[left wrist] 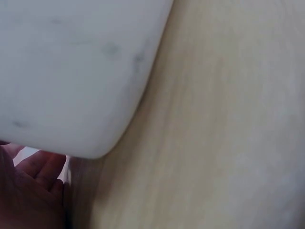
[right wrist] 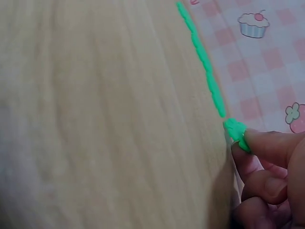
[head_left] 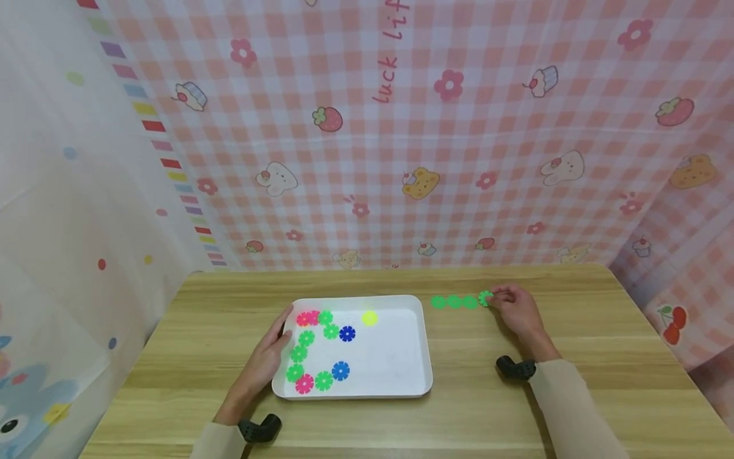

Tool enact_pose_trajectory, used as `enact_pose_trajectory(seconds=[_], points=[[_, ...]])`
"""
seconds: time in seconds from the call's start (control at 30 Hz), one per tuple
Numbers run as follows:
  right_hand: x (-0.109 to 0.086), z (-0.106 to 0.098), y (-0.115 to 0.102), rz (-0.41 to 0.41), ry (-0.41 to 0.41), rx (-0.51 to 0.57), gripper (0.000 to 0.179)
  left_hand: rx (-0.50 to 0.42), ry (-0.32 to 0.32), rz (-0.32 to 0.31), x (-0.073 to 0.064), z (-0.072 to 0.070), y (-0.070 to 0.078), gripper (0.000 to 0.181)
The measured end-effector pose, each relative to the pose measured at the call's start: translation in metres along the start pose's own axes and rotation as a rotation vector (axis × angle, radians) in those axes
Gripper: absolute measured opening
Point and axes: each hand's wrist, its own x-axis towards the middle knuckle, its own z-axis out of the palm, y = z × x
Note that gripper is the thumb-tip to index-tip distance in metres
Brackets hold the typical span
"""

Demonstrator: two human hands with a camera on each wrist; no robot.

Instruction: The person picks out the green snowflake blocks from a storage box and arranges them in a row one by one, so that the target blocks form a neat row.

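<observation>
My right hand (head_left: 518, 313) pinches a green snowflake disc (head_left: 485, 298) between thumb and fingertips, tilted in the right wrist view. This disc is at the right end of a row of green snowflake discs (head_left: 454, 301) lying on the table. My left hand (head_left: 265, 357) grips the left side of a white tray (head_left: 395, 389), thumb over the rim. In the left wrist view the tray's outer side (left wrist: 81, 81) covers part of the fingers (left wrist: 43, 167). Green snowflake discs (head_left: 299, 354) lie mostly along the tray's left part.
Inside the tray also lie pink discs (head_left: 304, 383), a dark blue disc (head_left: 346, 333), a lighter blue disc (head_left: 341, 371) and a yellow disc (head_left: 369, 317). A checked cloth (head_left: 390, 210) hangs behind the wooden table (head_left: 470, 421). Black wrist devices (head_left: 260, 429) sit at both sleeves.
</observation>
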Motion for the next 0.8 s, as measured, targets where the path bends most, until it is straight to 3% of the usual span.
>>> enact_pose_trajectory(seconds=[0.23, 0.8], points=[[-0.0019, 0.0025, -0.002, 0.016, 0.028, -0.025, 0.025, -0.017, -0.004, 0.033, 0.0016, -0.0009, -0.0033, 0.053], [-0.0022, 0.0056, -0.0009, 0.03, 0.071, -0.025, 0.023, -0.02, -0.004, 0.026, 0.0007, -0.0008, -0.0024, 0.053]])
